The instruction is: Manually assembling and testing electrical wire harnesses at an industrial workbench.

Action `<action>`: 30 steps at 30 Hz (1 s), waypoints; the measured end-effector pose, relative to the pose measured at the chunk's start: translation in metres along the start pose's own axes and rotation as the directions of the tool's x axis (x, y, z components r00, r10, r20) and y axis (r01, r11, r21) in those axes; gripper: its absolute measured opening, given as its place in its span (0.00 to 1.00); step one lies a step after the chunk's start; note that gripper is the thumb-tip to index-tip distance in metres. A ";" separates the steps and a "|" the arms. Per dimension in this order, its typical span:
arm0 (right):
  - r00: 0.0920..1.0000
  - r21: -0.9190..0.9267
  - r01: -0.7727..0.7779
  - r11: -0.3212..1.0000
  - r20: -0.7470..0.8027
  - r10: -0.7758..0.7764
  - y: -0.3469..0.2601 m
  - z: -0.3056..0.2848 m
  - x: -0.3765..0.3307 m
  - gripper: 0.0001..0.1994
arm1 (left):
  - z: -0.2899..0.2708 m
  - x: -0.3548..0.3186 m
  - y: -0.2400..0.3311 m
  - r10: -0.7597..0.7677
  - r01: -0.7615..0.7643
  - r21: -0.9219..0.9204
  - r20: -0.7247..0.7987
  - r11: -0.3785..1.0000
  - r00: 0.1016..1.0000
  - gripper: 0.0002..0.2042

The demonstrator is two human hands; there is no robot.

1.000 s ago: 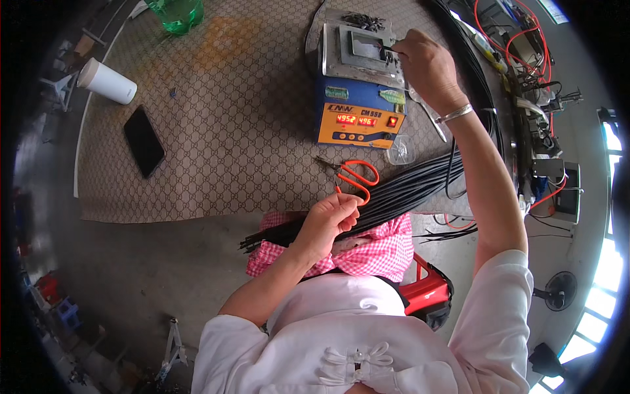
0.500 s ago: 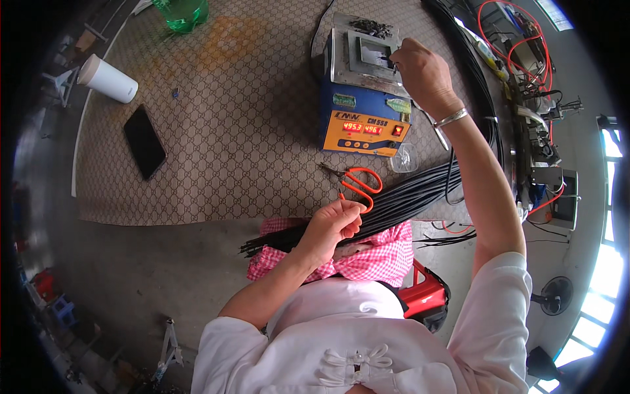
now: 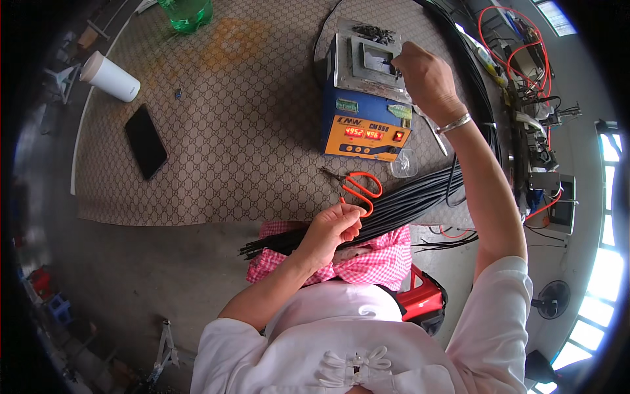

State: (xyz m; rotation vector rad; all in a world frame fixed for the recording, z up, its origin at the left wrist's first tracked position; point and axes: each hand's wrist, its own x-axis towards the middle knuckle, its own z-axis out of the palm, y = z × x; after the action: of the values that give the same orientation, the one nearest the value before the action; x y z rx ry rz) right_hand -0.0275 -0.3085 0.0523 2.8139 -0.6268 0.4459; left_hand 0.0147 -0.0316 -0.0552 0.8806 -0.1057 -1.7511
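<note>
A blue solder pot with an orange front panel [image 3: 365, 138] stands on the table, its lit displays facing me. My right hand [image 3: 428, 75] is at the right rim of its square well [image 3: 378, 61], fingers closed. Something small and dark pokes out of the fingertips over the bright metal; what it is I cannot make out. My left hand [image 3: 333, 231] is pinched closed over a bundle of black cables [image 3: 413, 200] by the table's front edge. Its fingertips meet the lower loop of the orange-handled scissors [image 3: 365, 186]; whatever they hold is hidden.
Dark scraps [image 3: 373, 33] lie behind the well. Beside the pot are a small clear dish [image 3: 404, 163] and a thin metal tool [image 3: 433, 131]. A black phone [image 3: 146, 141], a white tumbler [image 3: 110, 77] and a green bottle [image 3: 186, 13] stand or lie to the left. Pink checked cloth [image 3: 377, 259] covers my lap.
The whole view has shifted slightly. My right hand stays at the well's right rim and my left hand by the scissors, both still closed.
</note>
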 end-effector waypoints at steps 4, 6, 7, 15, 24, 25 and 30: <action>1.000 0.009 0.001 1.000 0.004 -0.001 -0.002 -0.006 0.003 0.07 | 0.000 0.000 0.000 0.003 -0.003 0.001 -0.001 1.000 1.000 0.08; 1.000 -0.001 0.001 1.000 0.020 -0.001 -0.002 -0.006 0.005 0.08 | -0.002 0.000 -0.002 0.013 -0.013 -0.007 0.008 1.000 1.000 0.07; 1.000 -0.011 0.002 1.000 0.028 -0.002 -0.001 -0.006 0.005 0.08 | -0.002 0.001 -0.002 0.015 -0.015 -0.010 0.016 1.000 1.000 0.07; 0.998 -0.062 0.010 0.998 0.067 -0.006 0.000 -0.002 0.005 0.09 | -0.001 0.000 0.000 -0.005 0.005 -0.004 0.003 1.000 1.000 0.08; 0.985 -0.143 0.132 0.981 0.131 -0.114 0.003 -0.011 0.024 0.06 | -0.002 -0.001 0.001 -0.009 0.009 -0.003 0.004 1.000 1.000 0.08; 0.986 -0.155 0.134 0.979 0.121 -0.116 0.005 -0.007 0.025 0.06 | -0.001 -0.001 0.001 -0.010 0.010 -0.002 0.007 1.000 1.000 0.08; 0.983 -0.195 0.104 0.975 0.168 -0.071 0.005 0.001 0.032 0.06 | 0.000 -0.002 0.004 -0.011 0.011 -0.008 0.011 1.000 1.000 0.08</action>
State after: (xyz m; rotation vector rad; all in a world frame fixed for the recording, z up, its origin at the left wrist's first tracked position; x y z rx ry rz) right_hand -0.0021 -0.3254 0.0630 2.6852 -0.5419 0.1312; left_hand 0.0178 -0.0309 -0.0524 0.8678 -0.1012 -1.7658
